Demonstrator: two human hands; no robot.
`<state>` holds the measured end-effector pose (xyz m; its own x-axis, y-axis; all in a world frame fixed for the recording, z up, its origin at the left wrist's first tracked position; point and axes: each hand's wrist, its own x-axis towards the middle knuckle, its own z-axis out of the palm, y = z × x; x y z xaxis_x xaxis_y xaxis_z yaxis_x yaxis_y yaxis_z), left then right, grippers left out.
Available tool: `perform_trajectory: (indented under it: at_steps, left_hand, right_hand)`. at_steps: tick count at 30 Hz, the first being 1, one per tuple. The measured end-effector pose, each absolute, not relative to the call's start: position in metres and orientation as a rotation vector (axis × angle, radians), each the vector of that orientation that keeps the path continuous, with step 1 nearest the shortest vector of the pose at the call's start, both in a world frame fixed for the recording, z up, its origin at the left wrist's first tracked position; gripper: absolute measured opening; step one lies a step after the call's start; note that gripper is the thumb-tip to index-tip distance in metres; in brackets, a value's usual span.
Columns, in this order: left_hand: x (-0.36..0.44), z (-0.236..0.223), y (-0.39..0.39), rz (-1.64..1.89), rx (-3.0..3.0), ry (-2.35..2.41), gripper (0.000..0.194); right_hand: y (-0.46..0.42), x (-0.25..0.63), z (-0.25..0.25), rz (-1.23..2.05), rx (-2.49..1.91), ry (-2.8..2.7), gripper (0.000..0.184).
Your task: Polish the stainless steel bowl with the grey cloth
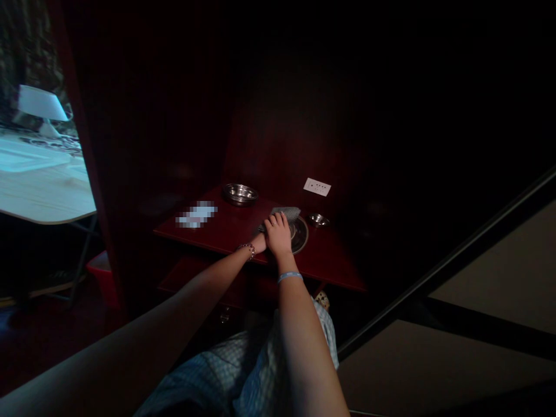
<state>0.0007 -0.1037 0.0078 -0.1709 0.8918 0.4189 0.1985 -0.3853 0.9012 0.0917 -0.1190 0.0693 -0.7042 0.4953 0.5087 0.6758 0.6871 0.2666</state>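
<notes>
My right hand (pixel 278 234) lies palm down on a grey cloth (pixel 287 213), pressing it onto a round metal plate (pixel 300 234) set in the dark red table (pixel 217 229). Its fingers are together over the cloth. My left hand (pixel 259 242) is mostly hidden under the right one, at the cloth's near edge; its fingers do not show. A bead bracelet sits on my left wrist and a pale band on my right.
A steel bowl (pixel 240 194) stands at the table's back left, a smaller steel dish (pixel 318 220) to the right of the cloth. A white socket panel (pixel 317 186) is on the dark wall behind. A pale table (pixel 39 185) stands far left.
</notes>
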Motion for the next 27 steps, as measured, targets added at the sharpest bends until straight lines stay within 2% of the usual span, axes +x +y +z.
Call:
perform_trajectory:
  at_steps: [5,13,27]
  left_hand:
    - [-0.001,0.005,-0.103,1.429,1.659,1.255,0.022]
    - [-0.002,0.006,-0.105,1.468,1.652,1.196,0.035]
    - [0.001,-0.001,-0.103,1.394,1.489,1.323,0.027]
  right_hand:
    - [-0.118,0.095,0.074,-0.569,-0.961,-2.451,0.032]
    - [-0.117,0.1,0.08,-0.483,-1.088,-2.283,0.041]
    - [-0.1,0.12,0.073,-0.458,-1.31,-1.886,0.046]
